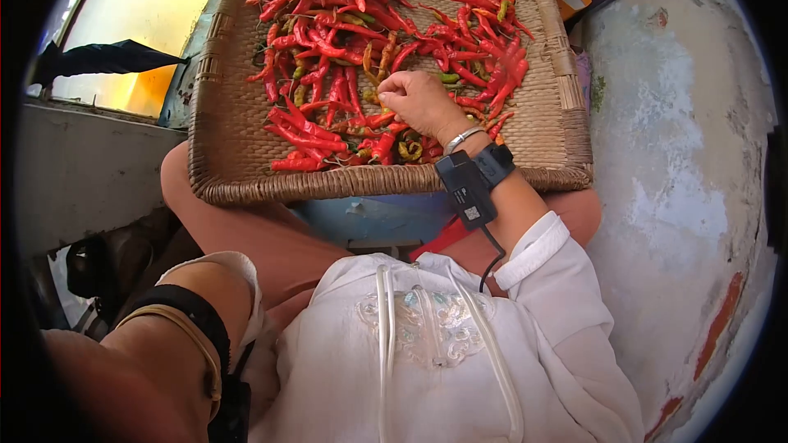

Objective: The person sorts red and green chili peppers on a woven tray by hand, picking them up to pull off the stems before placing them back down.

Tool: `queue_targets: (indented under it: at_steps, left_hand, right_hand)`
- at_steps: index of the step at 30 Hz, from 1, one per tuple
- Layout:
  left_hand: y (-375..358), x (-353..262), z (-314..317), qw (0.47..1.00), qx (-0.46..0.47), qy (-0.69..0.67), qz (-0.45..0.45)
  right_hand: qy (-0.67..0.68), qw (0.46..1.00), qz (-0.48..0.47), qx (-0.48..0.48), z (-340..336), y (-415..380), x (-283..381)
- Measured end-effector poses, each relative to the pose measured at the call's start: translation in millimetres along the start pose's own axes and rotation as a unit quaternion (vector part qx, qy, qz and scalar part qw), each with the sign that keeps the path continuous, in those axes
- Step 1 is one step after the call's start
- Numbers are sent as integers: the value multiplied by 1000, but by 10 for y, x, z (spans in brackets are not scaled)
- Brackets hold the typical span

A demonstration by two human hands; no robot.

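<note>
Over the woven tray (394,181), my right hand (420,103) has its fingers curled together, with the thumb near the index fingertip. Anything between those fingertips is too small or hidden to make out. Around and under it lie red chili peppers (316,135), mixed with some green and orange-brown ones. A wilted yellowish pepper (369,66) lies just beyond its fingertips. At the lower left, my left hand (94,390) is very close to the camera and blurred, away from the tray; its fingers cannot be made out.
My crossed legs (254,234) are under the tray's near edge. A window (148,12) and a low wall (90,143) stand at the left. Worn, stained concrete (673,139) runs along the right. A cable hangs from the device (465,189) on my right wrist.
</note>
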State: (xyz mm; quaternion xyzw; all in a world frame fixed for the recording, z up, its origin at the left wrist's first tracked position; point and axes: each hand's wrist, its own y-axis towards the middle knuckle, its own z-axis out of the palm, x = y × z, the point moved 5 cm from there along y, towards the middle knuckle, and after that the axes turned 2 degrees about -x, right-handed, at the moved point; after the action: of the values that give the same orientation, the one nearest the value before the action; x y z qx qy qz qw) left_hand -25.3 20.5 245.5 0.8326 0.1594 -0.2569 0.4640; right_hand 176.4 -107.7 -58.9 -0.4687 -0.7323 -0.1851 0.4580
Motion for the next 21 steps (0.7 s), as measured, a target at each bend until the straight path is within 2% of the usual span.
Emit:
queue_targets:
  at_steps: [4,8,12,14,15,16,17,18,19,20,21]
  left_hand:
    - [85,-192,134,999,36,0,-24]
    - [168,-262,156,998,64,-8,-12]
    - [217,-387,38,995,99,-1,-12]
    - [178,-390,-171,997,73,-13,-24]
    - [120,-342,-318,998,20,-43,-45]
    - [-87,-160,-402,980,-177,-94,-5]
    - [-419,173,-413,919,-365,-145,36]
    - [-308,397,-244,929,-368,-18,19]
    - [-487,757,-223,905,-410,24,-109]
    - [-647,1122,-161,886,-376,-8,-270]
    - [-811,1410,7,874,-316,-27,-368]
  right_hand:
    - [-31,999,7,15,42,-30,89]
    - [-108,993,-54,-7,96,-63,-13]
    - [-151,983,-68,79,232,-122,76]
    - [-191,971,-111,93,287,-98,108]
    - [-194,971,-98,97,272,-106,169]
    - [-194,971,-87,104,292,-121,244]
    - [-195,970,-93,109,321,-124,309]
    - [-195,969,-97,115,361,-122,355]
    - [-186,965,-109,151,442,-101,403]
    - [-168,968,-95,161,565,-48,325]
    - [-179,962,-92,183,588,-88,445]
